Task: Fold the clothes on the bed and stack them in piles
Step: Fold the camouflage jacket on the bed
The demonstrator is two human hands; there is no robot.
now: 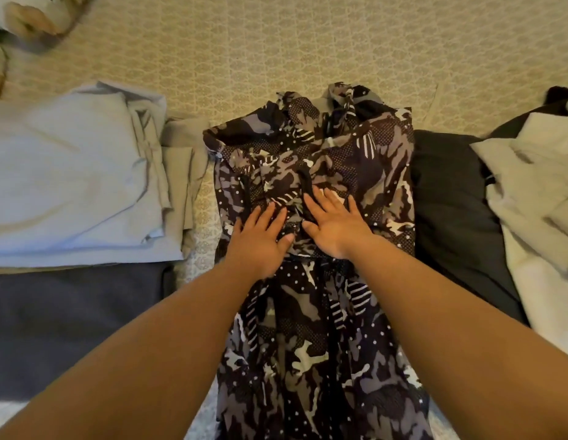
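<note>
Left hand (260, 239) and right hand (335, 225) flat on patterned garment (314, 328)

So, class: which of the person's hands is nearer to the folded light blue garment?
Left. The left hand lies flat on the patterned garment, on the side toward the folded light blue garment. The right hand rests beside it, farther away.

The patterned dress (314, 328) runs off the bottom edge, so its hem is out of sight. Both hands (260, 239) cover its middle. The pale blue pile (70, 179) and the cream garment (536, 192) are cut by the sides. Top left, something tan (28, 20) is too blurred to name.
</note>
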